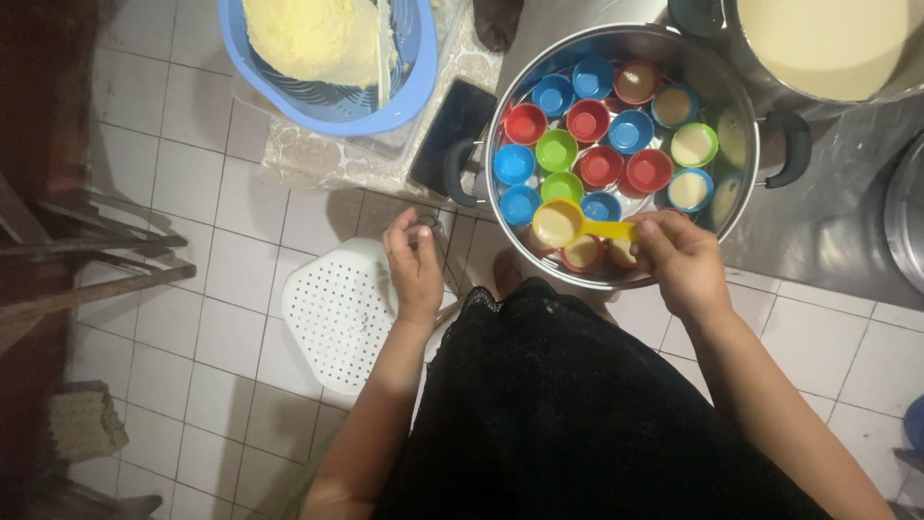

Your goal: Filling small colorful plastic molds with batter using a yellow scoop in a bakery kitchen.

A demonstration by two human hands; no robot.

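- While the right hand (pixel 681 262) hangs over the near rim of the steel steamer pot (pixel 500 207), its grip is closed on the handle of a yellow scoop (pixel 568 224), fingers curled tight round the handle's end, wrist bent inward toward the pot.
- The scoop's bowl, filled with pale batter, sits level just above the near row of small cups (pixel 587 120) inside the pot, over a red cup by the near rim.
- The left hand (pixel 416 268) is held just left of the pot, outside its rim, with the forearm angled up from the body; its fingers curl loosely round what looks like a small clear glass, though the grip is partly hidden.
- Inside the pot, the cups are red, blue and green; those on the right side already hold batter, while those on the left side stand unfilled.
- Beyond the pot on the right, on the steel worktop (pixel 828 231), stands a large pot of batter (pixel 828 43).
- Left of the steamer pot sits a blue basket (pixel 404 96) with yellow dough, and a dark phone (pixel 452 130) lies between them.
- Below the pot's left, a white perforated stool (pixel 337 313) stands on the tiled floor (pixel 192 193).
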